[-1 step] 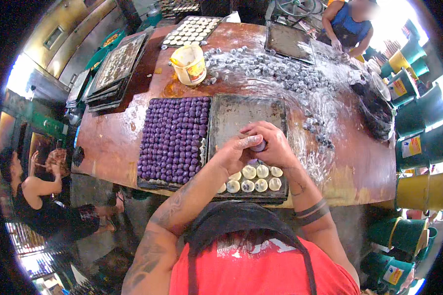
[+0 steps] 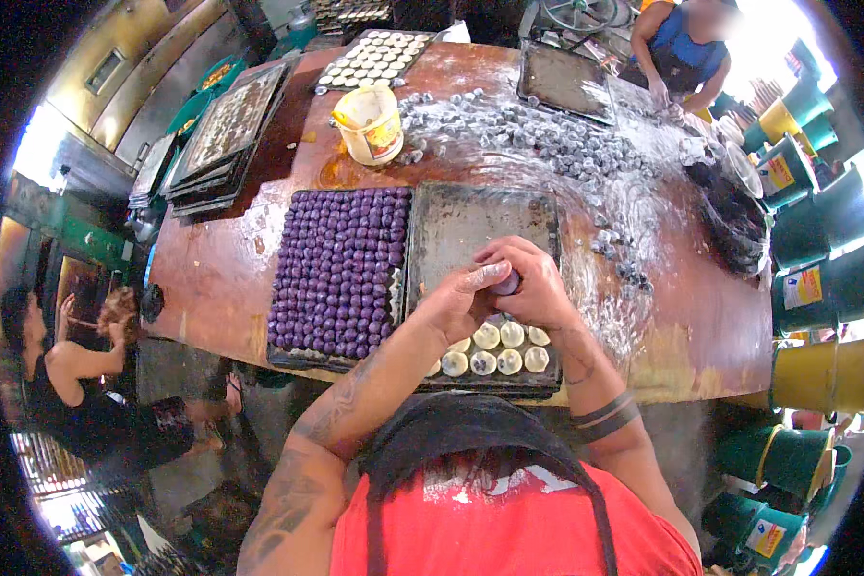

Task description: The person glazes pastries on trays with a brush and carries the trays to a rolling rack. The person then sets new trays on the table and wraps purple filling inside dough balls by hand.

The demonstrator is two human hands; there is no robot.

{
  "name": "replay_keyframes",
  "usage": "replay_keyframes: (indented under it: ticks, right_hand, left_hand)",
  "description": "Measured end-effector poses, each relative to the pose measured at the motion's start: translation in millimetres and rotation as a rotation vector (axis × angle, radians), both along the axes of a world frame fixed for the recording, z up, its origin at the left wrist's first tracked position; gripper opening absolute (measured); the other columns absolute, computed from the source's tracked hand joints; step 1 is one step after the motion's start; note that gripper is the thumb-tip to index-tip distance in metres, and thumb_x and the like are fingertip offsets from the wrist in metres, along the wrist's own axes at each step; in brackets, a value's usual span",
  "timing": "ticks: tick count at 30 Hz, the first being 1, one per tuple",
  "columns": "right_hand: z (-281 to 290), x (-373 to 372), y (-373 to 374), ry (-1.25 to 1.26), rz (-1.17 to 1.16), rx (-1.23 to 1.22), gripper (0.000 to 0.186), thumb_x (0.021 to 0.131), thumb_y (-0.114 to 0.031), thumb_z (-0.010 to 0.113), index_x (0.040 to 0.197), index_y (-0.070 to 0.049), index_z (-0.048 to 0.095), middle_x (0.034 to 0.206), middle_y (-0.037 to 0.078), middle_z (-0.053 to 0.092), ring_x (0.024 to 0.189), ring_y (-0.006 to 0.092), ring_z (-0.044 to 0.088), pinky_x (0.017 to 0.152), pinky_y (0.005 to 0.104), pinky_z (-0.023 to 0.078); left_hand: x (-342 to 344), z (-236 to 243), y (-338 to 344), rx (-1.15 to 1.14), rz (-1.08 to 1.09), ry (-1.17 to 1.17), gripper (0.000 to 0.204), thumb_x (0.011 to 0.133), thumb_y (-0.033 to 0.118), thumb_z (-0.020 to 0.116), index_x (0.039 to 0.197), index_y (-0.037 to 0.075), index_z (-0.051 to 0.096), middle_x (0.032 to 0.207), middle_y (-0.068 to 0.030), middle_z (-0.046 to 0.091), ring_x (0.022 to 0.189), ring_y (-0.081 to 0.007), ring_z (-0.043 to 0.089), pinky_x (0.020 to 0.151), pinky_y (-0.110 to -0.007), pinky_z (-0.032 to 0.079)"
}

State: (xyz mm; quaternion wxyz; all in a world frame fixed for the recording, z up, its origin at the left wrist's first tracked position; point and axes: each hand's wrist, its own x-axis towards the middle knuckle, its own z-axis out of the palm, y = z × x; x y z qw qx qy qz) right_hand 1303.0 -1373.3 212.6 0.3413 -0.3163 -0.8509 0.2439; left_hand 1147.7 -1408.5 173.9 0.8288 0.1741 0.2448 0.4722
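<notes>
Both my hands come together over a dark metal tray (image 2: 485, 213). Between them peeks a purple ball (image 2: 507, 284), like those in the neighbouring block. My left hand (image 2: 458, 300) is curled against the ball, its floury thumb lying across the top. My right hand (image 2: 535, 285) wraps around the other side with bent fingers. Most of the ball is hidden by my fingers. Pale flattened dough rounds (image 2: 485, 363) with dark spots fill the tray's near end, partly behind my wrists. Just left, tight rows of purple balls (image 2: 341, 259) cover another tray.
A yellow-white bucket (image 2: 370, 130) stands beyond the trays. Flour-dusted dark pieces (image 2: 557, 139) spread across the wooden table (image 2: 691, 331). Stacked trays (image 2: 226, 134) lie at far left, an unfilled dark tray (image 2: 564, 82) at the back. One co-worker (image 2: 677, 58) is far right, another (image 2: 82, 370) left.
My hands have shifted very slightly to the right, still closed around the purple ball. The co-worker at left has moved their raised hands a little. The trays stay put.
</notes>
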Motion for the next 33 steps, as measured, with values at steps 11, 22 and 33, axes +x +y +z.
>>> replay_keyframes:
  ticks: [11,22,33]
  right_hand:
    - [-83,-13,17,0.377,-0.363,-0.79,0.024,0.084,-0.015,0.07,0.105,-0.004,0.072,0.1,0.018,0.072,0.097,0.0345,0.069,0.082,0.0411,0.055]
    - [-144,-9,21,-0.86,-0.16,0.282,0.056,0.089,-0.024,0.056,0.139,-0.001,0.049,0.143,0.016,0.052,0.138,0.0381,0.038,0.118,0.0474,0.026]
    - [-172,211,140,-0.582,-0.789,0.188,0.033,0.076,-0.008,0.062,0.107,-0.014,0.071,0.106,0.01,0.067,0.105,0.0305,0.058,0.096,0.0446,0.043]
  left_hand:
    - [-8,-50,5,0.557,0.374,1.158,0.051,0.092,0.011,0.061,0.135,-0.012,0.047,0.11,-0.0267,0.068,0.091,-0.0269,0.07,0.082,-0.038,0.055]
    - [-85,-107,23,0.287,0.411,1.124,0.058,0.086,0.005,0.069,0.139,0.003,0.045,0.127,-0.0145,0.061,0.116,-0.0215,0.058,0.099,-0.036,0.047]
    - [-125,-126,46,0.651,0.374,2.009,0.016,0.078,0.004,0.065,0.093,0.006,0.068,0.095,-0.0139,0.065,0.087,-0.0357,0.063,0.074,-0.046,0.051]
